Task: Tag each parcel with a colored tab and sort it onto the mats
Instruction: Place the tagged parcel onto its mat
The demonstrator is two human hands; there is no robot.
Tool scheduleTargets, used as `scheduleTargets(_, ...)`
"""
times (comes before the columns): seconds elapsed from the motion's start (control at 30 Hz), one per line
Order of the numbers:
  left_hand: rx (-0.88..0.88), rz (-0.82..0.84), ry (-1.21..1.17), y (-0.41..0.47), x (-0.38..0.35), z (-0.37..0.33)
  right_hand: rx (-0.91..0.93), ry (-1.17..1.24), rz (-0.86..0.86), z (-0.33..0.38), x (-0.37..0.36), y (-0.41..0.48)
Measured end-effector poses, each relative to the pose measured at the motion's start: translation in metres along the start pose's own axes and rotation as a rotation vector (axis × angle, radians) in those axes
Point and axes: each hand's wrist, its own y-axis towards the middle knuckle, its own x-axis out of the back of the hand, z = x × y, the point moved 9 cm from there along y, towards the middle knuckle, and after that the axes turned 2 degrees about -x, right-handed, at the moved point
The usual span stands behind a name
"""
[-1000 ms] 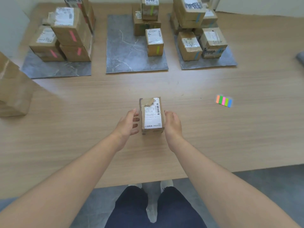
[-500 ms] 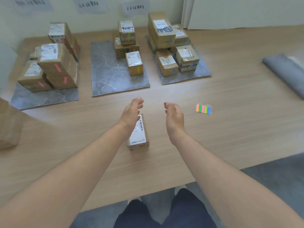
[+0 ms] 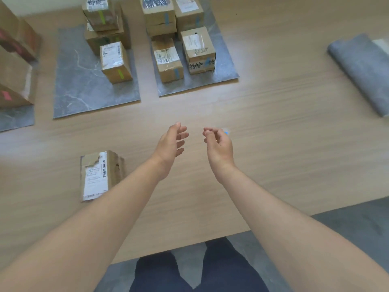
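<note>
A small cardboard parcel with a white label lies on the wooden table, left of my arms, with no colored tab showing on it. My left hand hovers over the table with relaxed fingers and holds nothing. My right hand hangs beside it, fingers loosely curled, directly over the pad of colored tabs; only a blue sliver of the pad shows. I cannot tell whether the fingers touch it.
Three grey mats hold tagged parcels: the left mat pink-tabbed ones, the middle mat green-tabbed ones, the right mat blue-tabbed ones. A rolled grey mat lies at the far right.
Both hands let go of the parcel and moved right toward the tab pad. The view swung right, so the parcel now sits at the lower left.
</note>
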Motion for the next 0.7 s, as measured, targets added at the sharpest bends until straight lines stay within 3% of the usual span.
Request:
scheduleTargets(0.2,0.047,0.017,-0.011,0.026,-0.059,0.013,-0.008,-0.132,-0.004,-0.014,0.054,0.039)
scheduleTargets(0.47,0.087,0.005,0.018,0.055,-0.082,0.029,0.049,-0.427,0.056,-0.027,0.067,0.08)
scheduleTargets(0.6,-0.097,-0.004,0.217,0.063,-0.084,0.018,0.219,-0.666,0.129,-0.026,0.059,0.104)
scheduleTargets(0.7,-0.243,0.044,0.441,0.068,-0.089,0.018,0.245,-0.809,0.212,-0.033,0.047,0.123)
